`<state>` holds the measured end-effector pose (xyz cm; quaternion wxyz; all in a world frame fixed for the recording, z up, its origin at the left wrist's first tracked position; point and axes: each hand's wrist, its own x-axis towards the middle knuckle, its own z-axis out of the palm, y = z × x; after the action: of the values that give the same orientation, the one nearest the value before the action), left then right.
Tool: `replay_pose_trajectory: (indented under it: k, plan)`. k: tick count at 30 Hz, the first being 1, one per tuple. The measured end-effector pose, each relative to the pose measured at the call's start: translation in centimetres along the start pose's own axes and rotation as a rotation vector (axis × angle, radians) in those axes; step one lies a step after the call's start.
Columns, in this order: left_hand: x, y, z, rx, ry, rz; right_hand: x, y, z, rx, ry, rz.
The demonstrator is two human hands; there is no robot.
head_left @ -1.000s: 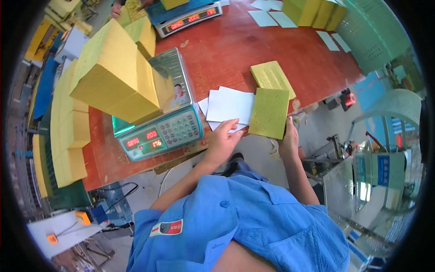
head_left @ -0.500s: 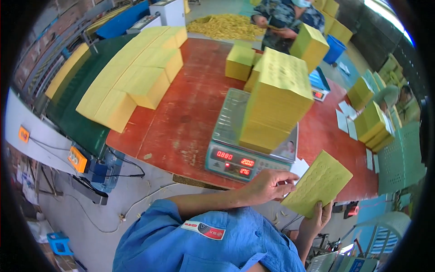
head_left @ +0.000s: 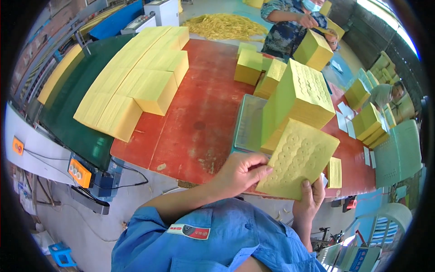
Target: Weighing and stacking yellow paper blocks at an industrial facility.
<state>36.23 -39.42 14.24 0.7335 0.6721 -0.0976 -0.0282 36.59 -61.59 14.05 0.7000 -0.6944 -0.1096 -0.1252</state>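
A thin stack of yellow embossed paper (head_left: 301, 156) is held up at a tilt in front of my chest. My left hand (head_left: 244, 171) pinches its left edge between thumb and fingers. At the lower right corner my right hand (head_left: 310, 199) grips it, thumb on the face and fingers behind. Just beyond stands a tall block of yellow paper (head_left: 297, 99) on a scale (head_left: 248, 124); the held paper and my left hand hide the scale's front. A small yellow paper bundle (head_left: 334, 173) lies on the table right of the held paper.
Rows of yellow paper blocks (head_left: 131, 81) extend from the green conveyor belt (head_left: 68, 113) onto the red table (head_left: 195, 113). Smaller blocks (head_left: 249, 65) stand behind the scale. Across the table a masked co-worker (head_left: 290, 27) handles paper above another block. White cards (head_left: 346, 120) lie at the right.
Both hands have brought the yellow paper up and leftward, its face turned more toward me. It now covers the scale's front. The co-worker's hands have risen over the block.
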Motion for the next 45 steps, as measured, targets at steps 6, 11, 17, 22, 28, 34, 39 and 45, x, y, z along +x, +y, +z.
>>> replay_pose_trajectory:
  k: [6, 11, 17, 22, 28, 34, 39, 45]
  plan:
    - [5.7, 7.7, -2.2, 0.167, -0.031, 0.091, 8.2, -5.4, -0.4, -0.499, -0.077, -0.31]
    - [16.6, 13.0, -4.4, 0.227, -0.025, 0.163, 20.2, -8.4, 1.3, -0.249, -0.027, -0.24]
    - [20.5, 10.6, -3.9, 0.325, 0.001, -0.031, 25.4, -2.6, -0.6, -0.221, -0.094, -0.147]
    - [20.4, 9.4, -4.0, 0.344, 0.015, -0.112, 25.0, -1.4, -0.9, -0.286, -0.148, -0.141]
    - [20.2, 8.6, -3.7, 0.37, 0.027, -0.145, 25.1, -0.2, -1.3, -0.383, -0.14, -0.189]
    - [19.9, 8.2, -3.6, 0.336, 0.049, -0.163, 25.0, 0.2, -1.4, -0.483, -0.098, -0.306]
    - [19.7, 7.7, -3.7, 0.375, 0.059, -0.124, 24.0, -0.7, -1.0, -0.582, -0.054, -0.347]
    - [17.8, 7.1, -2.5, 0.342, 0.124, -0.067, 23.2, 0.2, -1.4, -0.542, -0.025, -0.387]
